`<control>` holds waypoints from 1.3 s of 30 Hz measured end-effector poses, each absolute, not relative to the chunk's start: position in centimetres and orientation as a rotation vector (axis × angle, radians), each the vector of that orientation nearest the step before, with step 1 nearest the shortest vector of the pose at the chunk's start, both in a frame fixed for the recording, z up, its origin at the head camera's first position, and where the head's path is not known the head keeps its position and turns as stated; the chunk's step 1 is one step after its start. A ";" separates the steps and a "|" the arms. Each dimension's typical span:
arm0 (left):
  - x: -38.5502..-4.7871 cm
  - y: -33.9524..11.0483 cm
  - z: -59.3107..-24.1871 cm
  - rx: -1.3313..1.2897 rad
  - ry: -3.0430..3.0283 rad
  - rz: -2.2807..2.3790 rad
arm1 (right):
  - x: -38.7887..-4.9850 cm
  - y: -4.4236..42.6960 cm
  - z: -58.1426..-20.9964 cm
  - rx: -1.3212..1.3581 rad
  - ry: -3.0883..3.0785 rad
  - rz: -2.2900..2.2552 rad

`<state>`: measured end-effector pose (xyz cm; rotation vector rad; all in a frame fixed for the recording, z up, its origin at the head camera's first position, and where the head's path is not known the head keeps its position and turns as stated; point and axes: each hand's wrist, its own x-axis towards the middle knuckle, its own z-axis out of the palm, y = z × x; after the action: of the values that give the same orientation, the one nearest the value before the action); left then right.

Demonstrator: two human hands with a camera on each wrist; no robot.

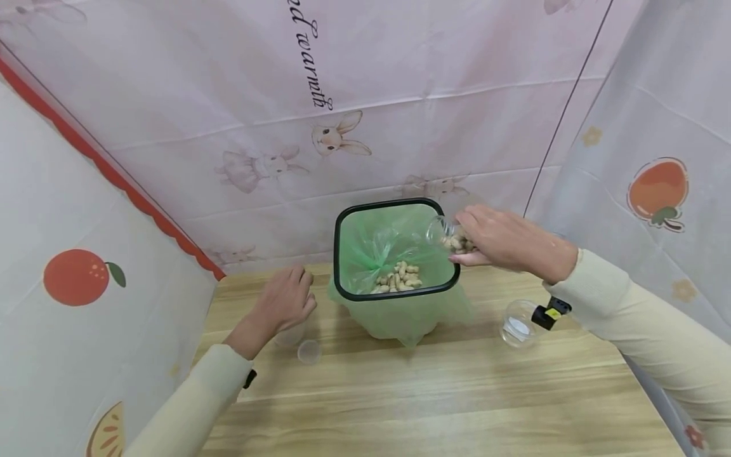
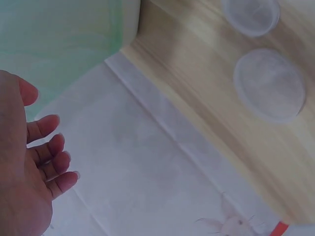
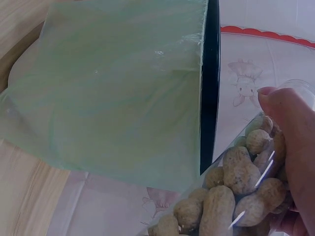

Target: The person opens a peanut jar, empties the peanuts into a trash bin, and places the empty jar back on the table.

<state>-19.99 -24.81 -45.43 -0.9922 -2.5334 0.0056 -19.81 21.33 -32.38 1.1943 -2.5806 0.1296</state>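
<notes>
My right hand [image 1: 502, 244] grips a clear jar [image 1: 437, 230] of unshelled peanuts [image 3: 238, 172], tipped so its mouth hangs over the right rim of a bin. The bin [image 1: 394, 294] has a black rim and a green plastic liner [image 3: 113, 98] folded over its outside. Some peanuts [image 1: 401, 277] lie inside on the liner. To the left of the bin, my left hand [image 1: 283, 298] hovers with loosely bent fingers [image 2: 47, 129] and holds nothing. Below it, two round translucent lids [image 2: 270, 86] rest on the table, one partly hidden by the hand in the head view.
Another clear jar [image 1: 518, 324] with a white label stands on the wooden table [image 1: 411, 393], right of the bin and below my right wrist. Printed cloth [image 1: 274, 209] hangs behind the table and along both sides.
</notes>
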 end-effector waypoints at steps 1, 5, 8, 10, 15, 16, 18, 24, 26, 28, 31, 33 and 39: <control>-20.1 -24.7 -45.2 -1.000 -2.532 0.007 | -19.8 21.3 -32.4 1.193 -2.581 0.131; -20.4 -24.4 -44.4 -1.025 -2.528 0.037 | -19.8 21.4 -32.5 1.185 -2.589 0.115; -20.4 -24.1 -43.7 -1.054 -2.509 0.073 | -19.7 21.4 -32.5 1.183 -2.600 0.104; -20.4 -23.9 -43.1 -1.070 -2.495 0.088 | -19.7 21.4 -32.5 1.184 -2.606 0.104; -20.6 -23.2 -41.3 -1.095 -2.463 0.104 | -19.7 21.5 -32.3 1.169 -2.629 0.091; -20.6 -23.1 -40.9 -1.101 -2.453 0.100 | -19.7 21.6 -32.3 1.165 -2.638 0.089; -20.7 -22.8 -40.3 -1.114 -2.423 0.101 | -19.7 21.6 -32.2 1.155 -2.655 0.082; -21.1 -22.2 -38.8 -1.144 -2.363 0.104 | -19.6 21.5 -32.0 1.151 -2.675 0.088; -21.3 -22.0 -38.5 -1.155 -2.371 0.101 | -19.5 21.5 -32.0 1.144 -2.686 0.094; -21.4 -21.9 -38.2 -1.162 -2.390 0.097 | -19.5 21.5 -32.1 1.141 -2.692 0.099; -21.8 -21.7 -37.9 -1.165 -2.431 0.109 | -19.5 21.5 -32.1 1.143 -2.691 0.105; -21.9 -21.4 -37.7 -1.164 -2.451 0.114 | -19.5 21.6 -32.1 1.152 -2.679 0.103; -22.2 -20.6 -37.2 -1.152 -2.499 0.139 | -19.4 21.5 -32.0 1.152 -2.656 0.093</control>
<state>-22.23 -20.57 -37.18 -1.1523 -2.4988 0.1389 -19.41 21.50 -32.04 1.1522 -2.6562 0.0926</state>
